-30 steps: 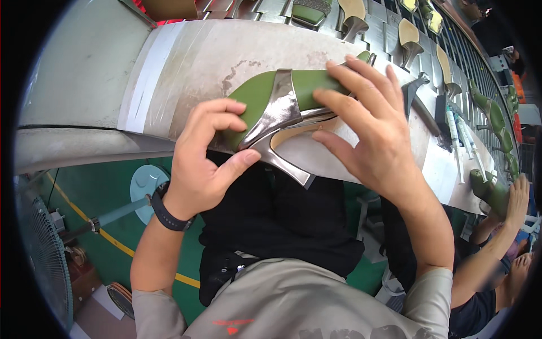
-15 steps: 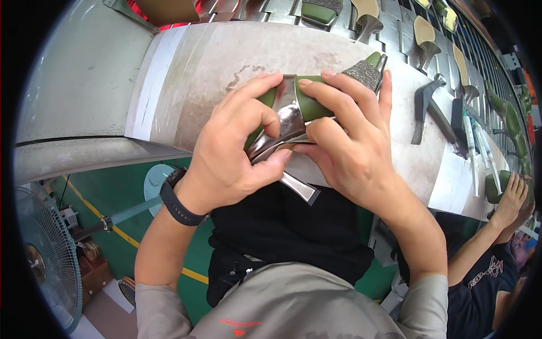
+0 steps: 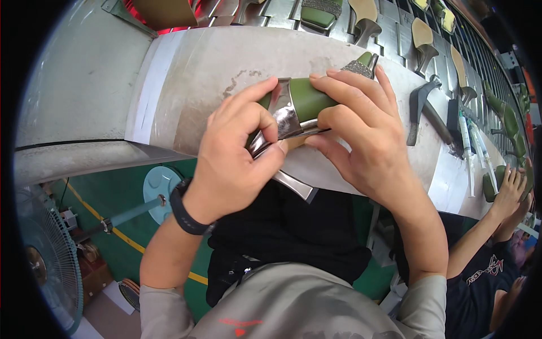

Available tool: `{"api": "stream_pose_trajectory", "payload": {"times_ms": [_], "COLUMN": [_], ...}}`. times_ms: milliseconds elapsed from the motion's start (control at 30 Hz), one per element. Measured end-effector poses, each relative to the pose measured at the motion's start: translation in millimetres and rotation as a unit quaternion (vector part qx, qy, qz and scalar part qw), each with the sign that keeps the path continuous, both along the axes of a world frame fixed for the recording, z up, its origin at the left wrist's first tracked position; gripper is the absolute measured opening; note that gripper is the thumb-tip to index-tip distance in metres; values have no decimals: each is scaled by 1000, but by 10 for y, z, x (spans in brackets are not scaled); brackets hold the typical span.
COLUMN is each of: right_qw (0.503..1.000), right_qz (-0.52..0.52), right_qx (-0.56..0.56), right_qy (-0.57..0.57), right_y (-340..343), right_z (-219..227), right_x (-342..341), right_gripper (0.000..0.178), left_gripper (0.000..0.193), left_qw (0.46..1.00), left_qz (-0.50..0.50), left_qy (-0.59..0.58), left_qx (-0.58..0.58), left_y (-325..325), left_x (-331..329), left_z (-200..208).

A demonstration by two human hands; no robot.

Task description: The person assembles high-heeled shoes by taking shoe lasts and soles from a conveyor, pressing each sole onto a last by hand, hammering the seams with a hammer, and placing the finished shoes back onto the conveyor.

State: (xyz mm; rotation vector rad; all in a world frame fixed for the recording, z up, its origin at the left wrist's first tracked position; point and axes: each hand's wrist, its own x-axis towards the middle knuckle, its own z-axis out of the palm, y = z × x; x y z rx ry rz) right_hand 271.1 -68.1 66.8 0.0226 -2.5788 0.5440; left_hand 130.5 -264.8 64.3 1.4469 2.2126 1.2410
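A high-heeled sandal [image 3: 285, 116] with a shiny metallic strap lies on its side over a green shoe last [image 3: 310, 99]. Its glittery back strap [image 3: 357, 68] points to the far right, and the silver heel [image 3: 294, 185] sticks out toward me. My left hand [image 3: 234, 147] is closed around the toe end, thumb at the sole edge and fingers on the metallic strap. Curled over the last's middle, my right hand [image 3: 364, 133] has its thumb at the tan sole edge. Parts of the sole and toe are hidden by my fingers.
A pale worktop [image 3: 209, 62] lies under the sandal. To its right are a hammer [image 3: 435, 116] and syringes [image 3: 477, 144]. Behind runs a slatted metal conveyor [image 3: 392, 34] bearing shoe parts. A co-worker's hand [image 3: 511, 189] is at the far right; a fan [image 3: 48, 260] stands lower left.
My right hand has shifted slightly right, and its thumb has drawn away from my left thumb, baring more tan sole. The sandal has tilted a little.
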Motion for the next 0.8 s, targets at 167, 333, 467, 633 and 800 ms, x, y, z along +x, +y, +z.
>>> {"api": "stream_pose_trajectory", "payload": {"times_ms": [167,333,467,633,800], "right_qw": [1000,999,999,998,997], "right_qz": [2,-20,-38,-49,-51], "right_qx": [-3,-31,-31,-33,-54], "right_qy": [-6,-19,-17,11,-30], "right_y": [-13,-68,-127,38,158], "right_z": [19,99,101,45,92], "right_x": [7,-26,-50,36,76], "right_gripper": [32,30,32,54,64], "left_gripper": [20,24,26,33,65], "left_qw": [992,996,997,993,984], "left_qz": [-74,-57,-35,-52,-36], "left_qy": [-88,-45,-48,-86,-156], "left_qx": [-55,-52,-40,-64,-78], "left_y": [98,152,156,229,354], "left_x": [-180,-126,-107,-222,-248], "left_z": [129,84,63,108,122]}}
